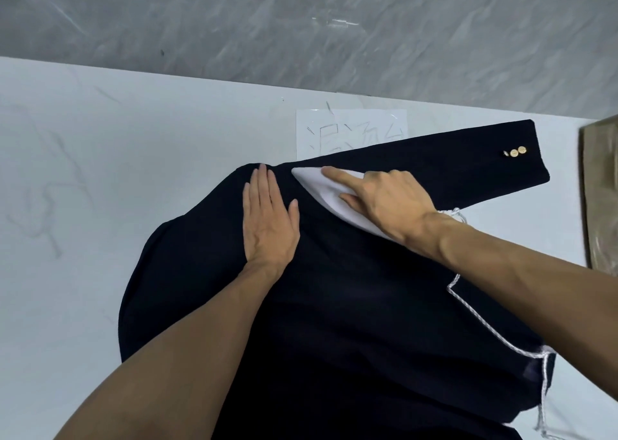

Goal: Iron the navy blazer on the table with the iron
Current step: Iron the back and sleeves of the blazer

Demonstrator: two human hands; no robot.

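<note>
The navy blazer [351, 306] lies spread on the white table [100, 172], one sleeve [468, 165] stretched to the right with gold buttons at its cuff. A white iron [321, 189] rests on the blazer near the shoulder, its tip pointing up-left. My right hand [384, 199] grips the iron from above, index finger stretched along its top. My left hand [267, 215] lies flat, fingers together, pressing the cloth just left of the iron. The iron's white cord [501, 332] trails over the blazer's right side.
A sheet of paper with writing [351, 128] lies under the sleeve at the table's far edge. A brown cardboard box [602, 192] stands at the right edge. Grey marbled floor [334, 22] lies beyond the table.
</note>
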